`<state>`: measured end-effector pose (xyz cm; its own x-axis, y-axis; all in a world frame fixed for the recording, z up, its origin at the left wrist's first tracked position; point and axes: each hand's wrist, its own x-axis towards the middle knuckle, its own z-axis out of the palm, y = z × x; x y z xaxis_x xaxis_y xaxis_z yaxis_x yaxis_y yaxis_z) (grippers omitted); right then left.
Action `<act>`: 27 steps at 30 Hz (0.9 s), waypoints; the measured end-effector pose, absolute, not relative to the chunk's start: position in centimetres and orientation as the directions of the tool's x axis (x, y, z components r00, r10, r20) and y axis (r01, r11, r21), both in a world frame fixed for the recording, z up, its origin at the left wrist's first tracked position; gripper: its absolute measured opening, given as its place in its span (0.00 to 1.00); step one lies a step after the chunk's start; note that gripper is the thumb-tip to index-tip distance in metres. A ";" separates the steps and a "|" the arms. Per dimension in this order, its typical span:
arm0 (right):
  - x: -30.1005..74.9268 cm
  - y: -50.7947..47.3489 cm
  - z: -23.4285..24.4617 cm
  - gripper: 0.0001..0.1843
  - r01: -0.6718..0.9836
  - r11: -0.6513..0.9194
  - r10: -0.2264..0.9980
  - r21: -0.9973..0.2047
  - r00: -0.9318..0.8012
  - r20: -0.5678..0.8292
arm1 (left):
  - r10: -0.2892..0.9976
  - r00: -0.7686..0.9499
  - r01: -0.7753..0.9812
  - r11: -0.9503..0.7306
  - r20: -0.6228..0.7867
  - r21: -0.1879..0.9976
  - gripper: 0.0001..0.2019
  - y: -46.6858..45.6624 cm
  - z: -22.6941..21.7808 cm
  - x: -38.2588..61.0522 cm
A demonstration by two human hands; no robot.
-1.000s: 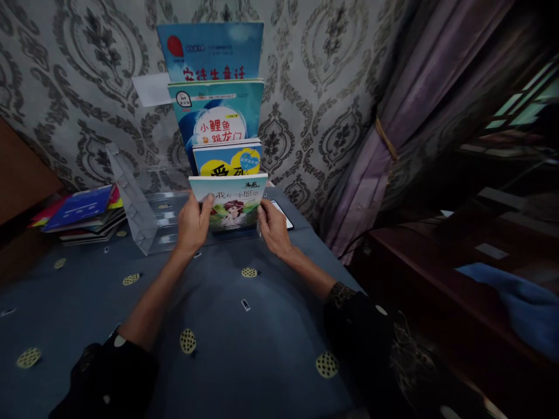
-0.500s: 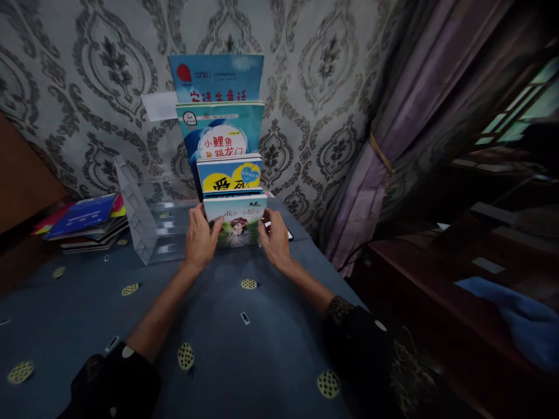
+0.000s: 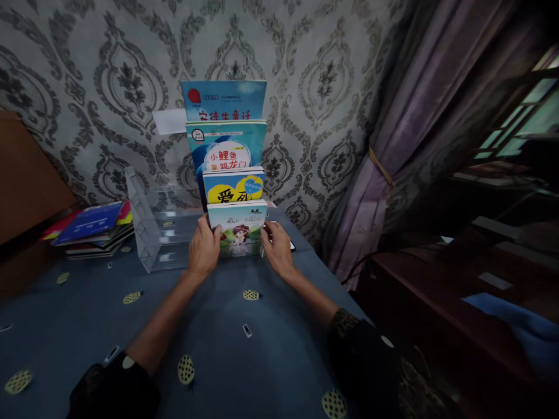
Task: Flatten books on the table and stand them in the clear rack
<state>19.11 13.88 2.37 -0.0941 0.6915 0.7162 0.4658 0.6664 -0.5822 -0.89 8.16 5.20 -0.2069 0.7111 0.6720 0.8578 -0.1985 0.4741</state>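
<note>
Head view: a blue, pineapple-patterned cloth covers the desk (image 3: 227,349), its far edge along a damask-papered wall (image 3: 297,87); a tied mauve curtain (image 3: 399,122) hangs beyond the right edge. Near the far right corner, half-curled hands (image 3: 204,247) (image 3: 278,250) grip the front book (image 3: 240,247) by its sides, at a clear rack (image 3: 144,227).

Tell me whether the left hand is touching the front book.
Touching: the head view shows the left hand at the left edge of the front book, its thumb overlapping the cover.
</note>
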 end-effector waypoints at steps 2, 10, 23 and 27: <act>19.1 13.9 2.4 0.17 0.459 0.666 0.695 -0.588 -0.094 0.713 | 0.732 -0.207 0.875 -0.158 0.649 0.457 0.15 8.1 5.4 -0.8; 18.9 14.0 2.3 0.17 0.451 0.657 0.705 -0.604 -0.085 0.704 | 0.755 -0.217 0.916 -0.061 0.619 0.396 0.10 7.9 5.9 -0.4; 19.0 14.1 2.3 0.17 0.450 0.661 0.700 -0.601 -0.079 0.710 | 0.838 -0.222 0.962 0.106 0.498 0.251 0.09 7.3 7.3 0.2; 19.1 14.0 2.4 0.17 0.453 0.658 0.703 -0.602 -0.081 0.707 | 0.838 -0.211 0.964 0.091 0.504 0.252 0.09 7.4 7.1 0.0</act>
